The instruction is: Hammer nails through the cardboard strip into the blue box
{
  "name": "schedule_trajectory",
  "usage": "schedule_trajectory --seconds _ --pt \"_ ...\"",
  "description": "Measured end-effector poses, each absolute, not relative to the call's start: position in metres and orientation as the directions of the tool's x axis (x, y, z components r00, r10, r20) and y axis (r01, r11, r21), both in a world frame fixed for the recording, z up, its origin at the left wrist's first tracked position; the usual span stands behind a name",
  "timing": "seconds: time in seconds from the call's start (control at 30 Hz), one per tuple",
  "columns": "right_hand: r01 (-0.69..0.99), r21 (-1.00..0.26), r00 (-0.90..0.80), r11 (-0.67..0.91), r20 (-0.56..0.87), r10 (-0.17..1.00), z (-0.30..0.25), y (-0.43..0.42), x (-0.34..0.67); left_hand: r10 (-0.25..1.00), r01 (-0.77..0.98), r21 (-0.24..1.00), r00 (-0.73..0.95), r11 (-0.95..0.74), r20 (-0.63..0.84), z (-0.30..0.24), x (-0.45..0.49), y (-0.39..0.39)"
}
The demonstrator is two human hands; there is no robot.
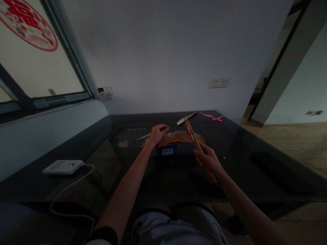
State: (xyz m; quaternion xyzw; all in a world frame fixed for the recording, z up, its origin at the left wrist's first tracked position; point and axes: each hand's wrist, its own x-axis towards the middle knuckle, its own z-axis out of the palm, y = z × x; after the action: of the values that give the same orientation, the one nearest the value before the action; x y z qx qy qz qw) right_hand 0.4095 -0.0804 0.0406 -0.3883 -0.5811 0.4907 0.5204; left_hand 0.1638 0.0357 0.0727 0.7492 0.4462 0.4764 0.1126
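In my right hand (207, 159) is a hammer (195, 137), gripped by its wooden handle with the metal head up and to the left. The hammer head is raised above a long, uneven tan-brown piece (180, 136), whose kind I cannot make out. That piece lies across a small blue box (167, 150) with a white label. My left hand (157, 134) rests at the left part of the brown piece, thumb and fingertips pinched together. Whatever is between those fingertips is too small to tell. A bit of red shows on the brown piece by the hammer handle.
A dark glossy table (122, 183) stands against the wall. On it lie a white power bank (63, 167) with a white cable (66, 189) at the left, a pink ribbon (213, 117) at the back right and a dark flat object (278, 172) at the right.
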Motion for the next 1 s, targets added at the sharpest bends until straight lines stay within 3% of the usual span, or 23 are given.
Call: schedule_trajectory --seconds 0.47,0.83,1.0 --pt "-0.044 -0.978 -0.176 0.205 0.209 0.962 0.044 -0.083 0.404 0.806 0.559 0.608 0.216 -0.564 0.551 0.067 0.165 0.031" --pt "0.084 -0.970 -0.250 0.228 0.201 0.947 0.067 -0.084 0.398 0.780 0.575 0.564 0.235 -0.592 0.579 0.068 0.165 0.029" --pt "0.106 -0.967 -0.286 0.234 0.195 0.938 0.082 -0.085 0.398 0.796 0.544 0.601 0.245 -0.585 0.553 0.065 0.163 0.032"
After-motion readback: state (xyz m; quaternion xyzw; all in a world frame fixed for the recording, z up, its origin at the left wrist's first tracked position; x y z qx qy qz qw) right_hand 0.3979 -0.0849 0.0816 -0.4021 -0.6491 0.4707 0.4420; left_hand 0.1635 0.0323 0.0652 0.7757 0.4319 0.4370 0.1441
